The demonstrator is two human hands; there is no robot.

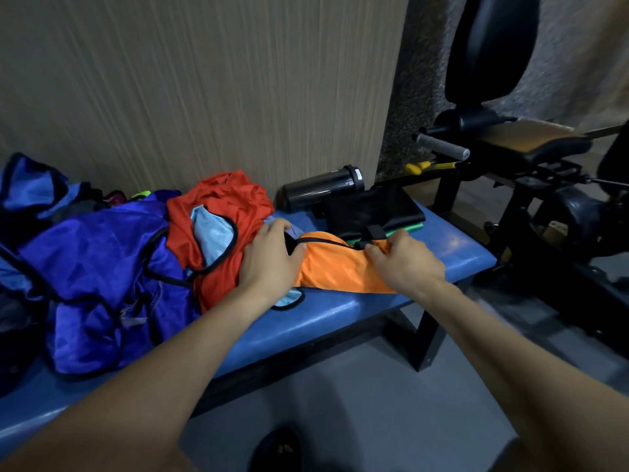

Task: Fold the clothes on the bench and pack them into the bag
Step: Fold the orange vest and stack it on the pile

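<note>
While both your hands work at the orange garment point(335, 267), it lies bunched on the blue tabletop point(452, 247) toward its right end, close to the front edge. Your left hand point(269, 258) rests on the garment's left end with the fingers only loosely bent, pressing the cloth down where it meets the red garment point(235, 202); that grip holds nothing pinched. Your right hand point(405, 258) has its grip closed, fingertips and thumb pinching the orange cloth at its right end, by the black trim cord point(326, 240) that runs along the top of the garment.

The red garment sits crumpled just left of the orange one, touching it, near the tabletop's back edge. Left of that, a heap of glossy blue-purple garments point(102, 267) spreads to the front edge. The blue bag point(30, 189) stands at the far left, against the back edge. Behind the orange garment, a folded black garment point(371, 207) lies on a green one point(408, 229) at the right end, with a dark bottle point(323, 189) on its side along the back edge.
</note>
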